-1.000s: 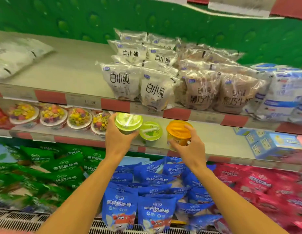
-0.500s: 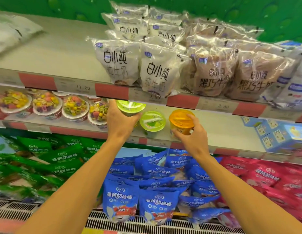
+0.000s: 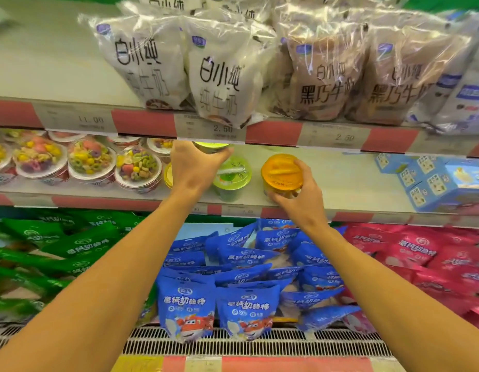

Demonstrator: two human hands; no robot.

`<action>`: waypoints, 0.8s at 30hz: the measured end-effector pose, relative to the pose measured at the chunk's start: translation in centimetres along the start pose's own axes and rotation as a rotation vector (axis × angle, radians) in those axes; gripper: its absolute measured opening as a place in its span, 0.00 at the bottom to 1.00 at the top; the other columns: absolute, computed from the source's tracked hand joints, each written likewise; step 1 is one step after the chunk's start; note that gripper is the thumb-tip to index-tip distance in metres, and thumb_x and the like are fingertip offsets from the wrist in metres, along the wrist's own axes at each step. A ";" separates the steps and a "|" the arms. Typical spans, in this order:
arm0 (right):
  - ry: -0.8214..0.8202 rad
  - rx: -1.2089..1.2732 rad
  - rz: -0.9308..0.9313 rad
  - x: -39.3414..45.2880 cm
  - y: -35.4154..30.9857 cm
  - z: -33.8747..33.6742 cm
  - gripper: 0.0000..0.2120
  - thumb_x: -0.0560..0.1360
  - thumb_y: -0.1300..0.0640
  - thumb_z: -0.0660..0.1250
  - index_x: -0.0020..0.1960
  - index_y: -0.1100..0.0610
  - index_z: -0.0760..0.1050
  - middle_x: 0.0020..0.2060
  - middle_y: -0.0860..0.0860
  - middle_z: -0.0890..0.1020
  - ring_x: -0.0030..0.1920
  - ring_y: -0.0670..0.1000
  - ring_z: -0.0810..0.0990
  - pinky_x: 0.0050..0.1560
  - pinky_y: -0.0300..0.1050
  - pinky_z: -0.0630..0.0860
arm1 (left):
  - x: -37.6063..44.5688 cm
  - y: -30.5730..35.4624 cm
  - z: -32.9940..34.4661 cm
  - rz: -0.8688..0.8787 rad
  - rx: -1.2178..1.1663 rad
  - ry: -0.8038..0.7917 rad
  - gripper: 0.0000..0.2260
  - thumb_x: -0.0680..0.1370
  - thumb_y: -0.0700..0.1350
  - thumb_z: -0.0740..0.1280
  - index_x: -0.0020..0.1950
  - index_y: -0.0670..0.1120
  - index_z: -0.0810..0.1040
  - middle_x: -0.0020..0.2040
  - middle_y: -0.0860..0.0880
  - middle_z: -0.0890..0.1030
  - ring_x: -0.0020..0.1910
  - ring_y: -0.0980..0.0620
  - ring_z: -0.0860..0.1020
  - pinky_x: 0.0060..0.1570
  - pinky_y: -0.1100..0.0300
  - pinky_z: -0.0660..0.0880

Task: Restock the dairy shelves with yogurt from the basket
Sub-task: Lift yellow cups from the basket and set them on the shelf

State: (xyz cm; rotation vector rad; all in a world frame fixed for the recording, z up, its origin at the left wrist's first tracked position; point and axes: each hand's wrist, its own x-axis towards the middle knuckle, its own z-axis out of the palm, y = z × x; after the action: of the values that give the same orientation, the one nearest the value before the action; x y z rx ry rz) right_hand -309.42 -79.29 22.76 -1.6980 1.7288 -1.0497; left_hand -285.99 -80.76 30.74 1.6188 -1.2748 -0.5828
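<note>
Two yogurt cups are being handled at once on the middle shelf (image 3: pixel 340 183), and a third, the green-lidded cup (image 3: pixel 231 175), is standing on that shelf between the hands. The left hand (image 3: pixel 191 167) is gripping a green-lidded yogurt cup (image 3: pixel 210 146), fingers curled round its side, just left of and behind the standing cup; most of this held cup is hidden by the hand and by the price rail (image 3: pixel 206 127) above. The right hand (image 3: pixel 300 196) is holding the orange-lidded yogurt cup (image 3: pixel 281 171) just right of the standing cup, thumb and fingers wrapped round its wall below the lid; whether its base is touching the shelf cannot be told. Further left of the standing cup, the cereal-topped tubs (image 3: pixel 91 159) are sitting in a row, and a small yellow lid (image 3: pixel 168 175) is peeking out beside the left wrist.

These cups are probably light, with thin plastic walls that give under a hard squeeze and domed lids that could pop off. Taking hold round the stiffer wall under the rim, as both hands are doing, looks safest. The basket is not showing.
</note>
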 end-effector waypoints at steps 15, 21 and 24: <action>-0.048 -0.040 -0.087 -0.3 0.6 -0.6 0.42 0.68 0.45 0.79 0.75 0.52 0.62 0.68 0.53 0.68 0.62 0.42 0.66 0.60 0.26 0.64 | 4.5 1.1 4.6 -0.153 0.169 -0.388 0.17 0.80 0.53 0.68 0.65 0.46 0.78 0.62 0.49 0.78 0.58 0.54 0.73 0.57 0.63 0.68; -0.082 -0.017 -0.054 -0.3 -0.2 -0.8 0.43 0.68 0.41 0.77 0.75 0.51 0.60 0.68 0.51 0.66 0.61 0.44 0.67 0.58 0.29 0.65 | 5.2 -0.2 4.8 -0.208 0.392 -0.346 0.17 0.73 0.60 0.72 0.44 0.46 0.79 0.52 0.45 0.79 0.57 0.46 0.77 0.53 0.56 0.71; -0.082 -0.020 -0.041 -0.4 -0.9 -0.7 0.42 0.69 0.42 0.77 0.75 0.51 0.60 0.68 0.52 0.66 0.60 0.45 0.67 0.58 0.35 0.66 | 5.7 -1.0 4.0 -0.234 0.334 -0.319 0.23 0.68 0.60 0.76 0.54 0.47 0.82 0.54 0.47 0.81 0.53 0.49 0.79 0.52 0.56 0.76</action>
State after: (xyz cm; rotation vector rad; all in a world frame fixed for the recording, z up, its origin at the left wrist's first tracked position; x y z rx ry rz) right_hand -309.39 -78.71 23.84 -1.7702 1.6648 -0.9700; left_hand -286.92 -87.55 29.21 2.0302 -1.4844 -0.8324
